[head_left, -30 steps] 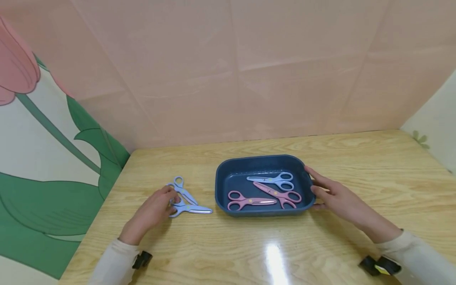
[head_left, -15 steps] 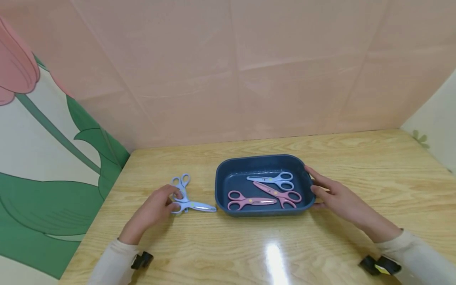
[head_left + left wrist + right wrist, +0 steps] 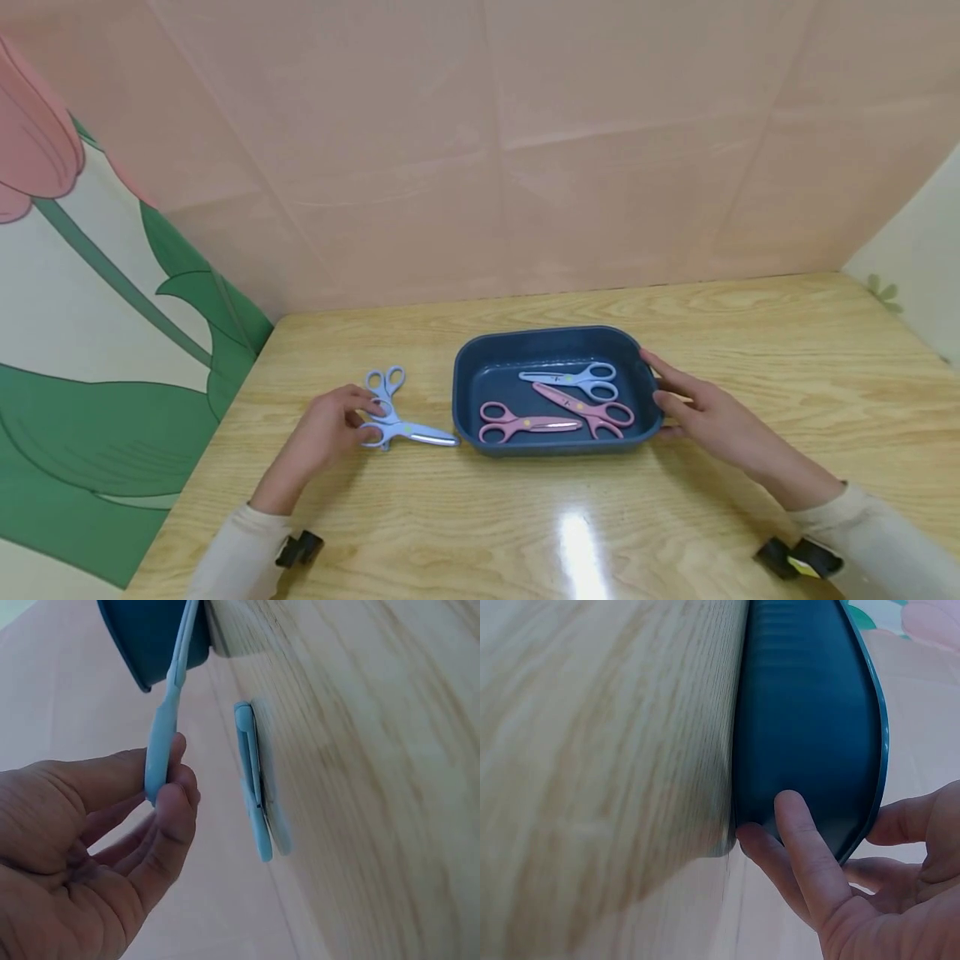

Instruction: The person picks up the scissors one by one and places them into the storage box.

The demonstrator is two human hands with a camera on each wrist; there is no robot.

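Observation:
Thumb and fingertips of my left hand (image 3: 326,429) pinch a pair of light blue scissors (image 3: 160,742) by the handle loops. In the left wrist view they hang raised above the tabletop, blades toward the box. Below them a second pair of light blue scissors (image 3: 251,772) lies on the table, partly covered in the head view. My right hand (image 3: 716,421) rests against the right end of a dark blue box (image 3: 540,334). Fairly straight fingers (image 3: 802,832) touch its outer wall. Inside lie pink scissors (image 3: 529,423), crossed pink scissors (image 3: 581,407) and light blue scissors (image 3: 573,380).
The wood-grain table (image 3: 450,525) runs back to a pinkish wall covering (image 3: 480,167). A tulip-patterned panel (image 3: 112,333) borders the left side. A pale wall (image 3: 922,250) stands at the right.
My left hand has gripped one pair of blue scissors and lifted it slightly, shifting it right toward the box. The other blue pair has moved slightly too. My right hand and the box stay put.

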